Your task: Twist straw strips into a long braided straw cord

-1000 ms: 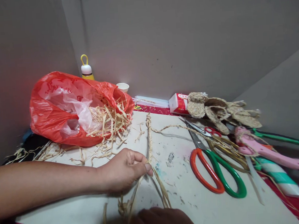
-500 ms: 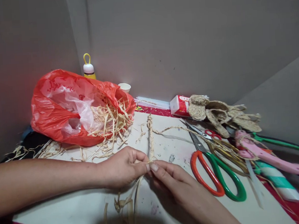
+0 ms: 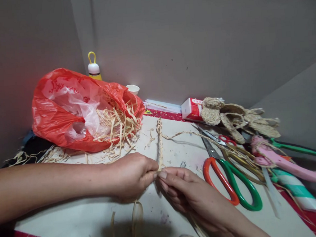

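A straw braid (image 3: pixel 159 142) lies on the white table (image 3: pixel 73 225), running away from me toward the far wall. My left hand (image 3: pixel 131 176) is closed and pinches the braid's near end. My right hand (image 3: pixel 189 197) meets it fingertip to fingertip and pinches the same straw strands. Loose strands (image 3: pixel 136 221) hang from under both hands toward the table's near edge.
A red plastic bag (image 3: pixel 65 110) spilling straw lies at the back left, with a yellow bottle (image 3: pixel 93 67) and a white cup (image 3: pixel 133 88) behind it. Red-and-green scissors (image 3: pixel 230 182), smaller scissors (image 3: pixel 216 138), woven straw pieces (image 3: pixel 236 118), a pink tool (image 3: pixel 282 160) and a red box (image 3: pixel 191 109) crowd the right.
My right hand has come up from the bottom edge to meet the left at the braid's end. The loose strands have shifted under the hands.
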